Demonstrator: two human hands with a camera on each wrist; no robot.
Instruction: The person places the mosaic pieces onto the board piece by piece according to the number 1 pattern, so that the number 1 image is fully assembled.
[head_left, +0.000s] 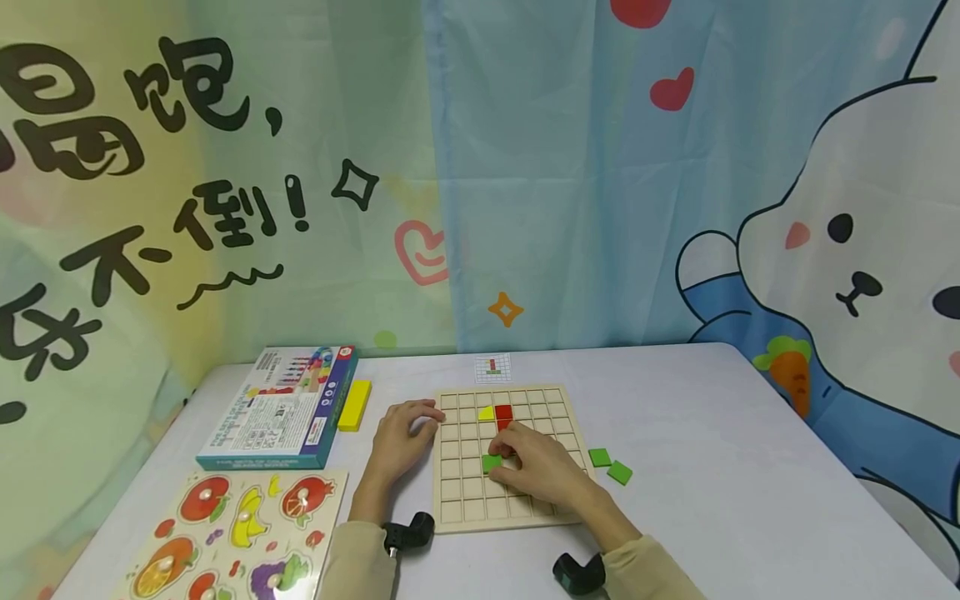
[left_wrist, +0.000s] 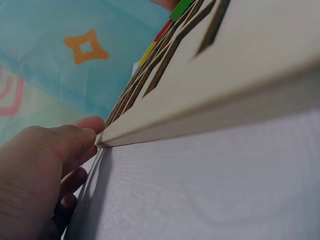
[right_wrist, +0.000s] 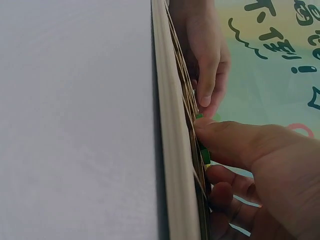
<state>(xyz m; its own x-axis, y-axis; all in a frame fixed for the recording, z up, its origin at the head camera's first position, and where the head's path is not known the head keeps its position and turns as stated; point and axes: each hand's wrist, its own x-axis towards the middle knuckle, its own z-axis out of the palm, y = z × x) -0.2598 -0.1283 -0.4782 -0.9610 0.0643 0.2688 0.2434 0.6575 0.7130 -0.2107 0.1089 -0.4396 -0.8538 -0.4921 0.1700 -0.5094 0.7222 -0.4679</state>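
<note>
A: So, nearest us, the right hand (head_left: pixel 542 468) is lying on the board (head_left: pixel 457 492), and its fingertips are pinching a green tile (head_left: pixel 491 462) down into a cell near the middle of the grid.

B: And the left hand (head_left: pixel 402 435)?

A: It is resting at the board's left edge, fingers loosely curled against the rim and steadying it, not grasping anything.

B: How far along is it looking?

A: Early, I would say. Beyond the green tile, a yellow piece (head_left: pixel 487 412) and a red tile (head_left: pixel 504 414) are sitting side by side in the upper rows. Nearly every other cell is showing bare. Two more green tiles (head_left: pixel 609 465) are waiting on the worktop (head_left: pixel 712 433) just right of the board, so there is a good deal left.

B: Anything farther back?

A: A small pattern card (head_left: pixel 492 367) is lying just past the board's far edge.

B: What are the wrist views adding?

A: The right wrist view is showing the thumb (right_wrist: pixel 225 137) pressing the green tile at the grid surface, which the head view half hides. The left wrist view is showing the fingers (left_wrist: pixel 92 125) touching the board's corner, though the layout of pieces is only readable from the head.
</note>
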